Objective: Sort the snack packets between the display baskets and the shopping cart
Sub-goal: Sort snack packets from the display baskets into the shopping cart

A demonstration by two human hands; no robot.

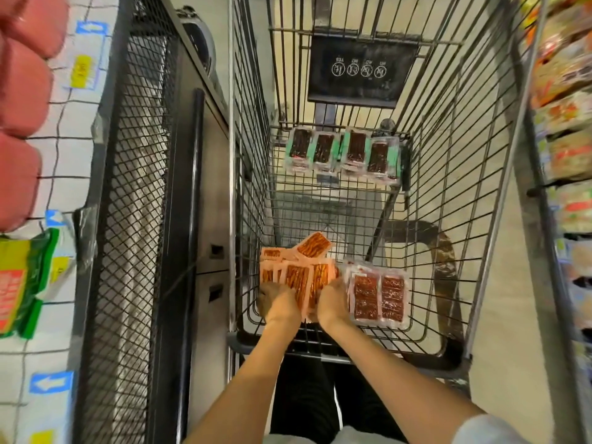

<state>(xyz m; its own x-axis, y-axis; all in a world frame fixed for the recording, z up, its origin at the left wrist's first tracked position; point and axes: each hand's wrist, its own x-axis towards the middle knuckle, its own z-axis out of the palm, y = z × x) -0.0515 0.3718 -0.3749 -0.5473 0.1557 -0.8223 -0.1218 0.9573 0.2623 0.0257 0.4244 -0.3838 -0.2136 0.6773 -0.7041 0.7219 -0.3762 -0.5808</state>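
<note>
Both my arms reach down into the wire shopping cart (448, 219). My left hand (277, 302) and my right hand (331, 304) together grip a bunch of orange snack packets (299, 274) at the cart's near left corner. One orange packet (314, 245) sticks up behind the bunch. Red-brown snack packets (378, 294) lie on the cart floor just right of my right hand. Green-edged dark snack packets (344, 152) lie in a row at the cart's far end.
A black mesh display basket (128, 219) stands left of the cart. Farther left a white wire basket (64, 174) holds red packs (22, 91) and a green-and-yellow pack (25, 283). Shelves of packets (567, 123) line the right side.
</note>
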